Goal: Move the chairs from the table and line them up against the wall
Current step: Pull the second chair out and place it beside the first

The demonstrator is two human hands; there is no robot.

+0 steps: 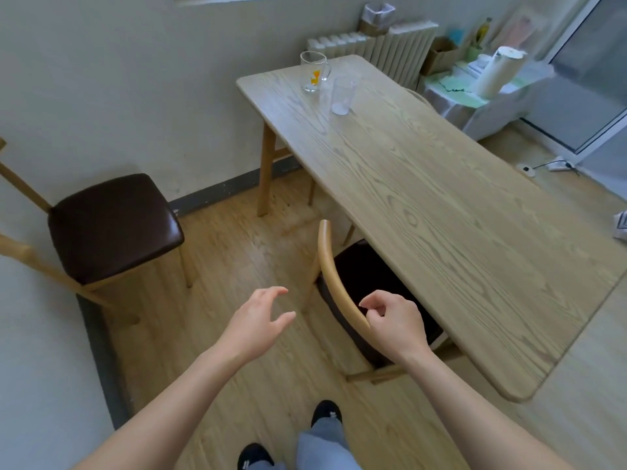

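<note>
A wooden chair with a dark brown seat (pixel 112 225) stands against the left wall. A second chair (pixel 327 259) is tucked under the near side of the light wooden table (pixel 441 205); its curved backrest sticks out and its dark seat is mostly hidden beneath the tabletop. My right hand (pixel 395 322) hovers at the lower end of that backrest, fingers curled, holding nothing that I can see. My left hand (pixel 261 320) is open above the floor, just left of the backrest and apart from it.
Two clear glasses (pixel 314 71) stand at the table's far end. A radiator (pixel 390 49) lines the back wall, with a cloth-covered stand and paper roll (pixel 495 76) to the right. A cable and plug (pixel 556 162) lie on the floor. My feet (pixel 325 413) are below.
</note>
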